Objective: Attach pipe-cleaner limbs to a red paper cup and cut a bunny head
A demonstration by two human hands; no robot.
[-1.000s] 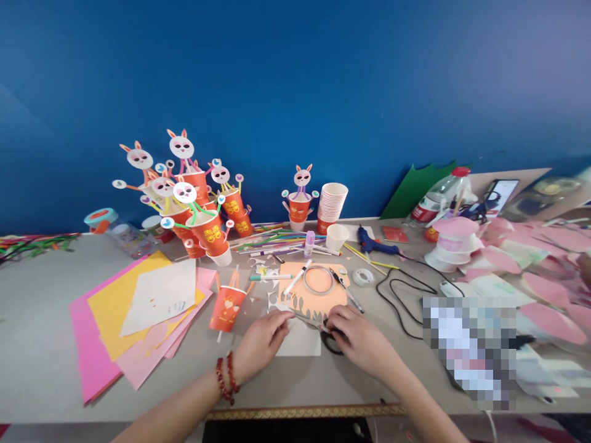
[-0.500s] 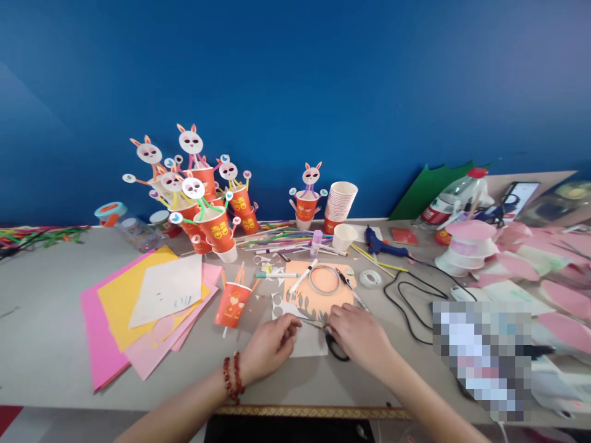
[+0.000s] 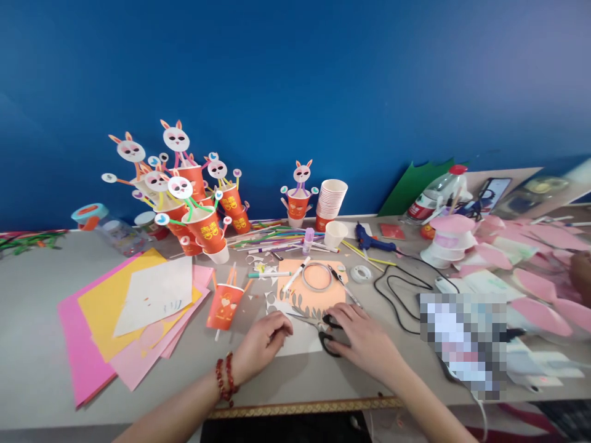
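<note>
My right hand [image 3: 362, 338] is on the black-handled scissors [image 3: 327, 343], thumb at the lower loop and fingers at the upper one. The blades are slightly apart and point left over white paper [image 3: 300, 338]. Close to their tips is my left hand [image 3: 266, 337], its fingers curled together; anything between them is hidden. Beyond both hands lies an orange sheet [image 3: 289, 277] with leaf-shaped cut-outs along its near edge. A red paper cup [image 3: 225, 307] with orange strips stands tilted left of my left hand.
Rabbit-faced cup figures [image 3: 203, 224] stand at the back left, beside coloured sheets [image 3: 92, 301]. A cup stack [image 3: 331, 200], blue glue gun [image 3: 375, 240] and its black cable [image 3: 390, 295] are behind and right. Another person's hand [image 3: 580, 277] shows at the right edge.
My right hand has opened out somewhat and the scissors' loops now show spread apart. My left hand stays curled, shifted slightly left. The view has turned a little right.
</note>
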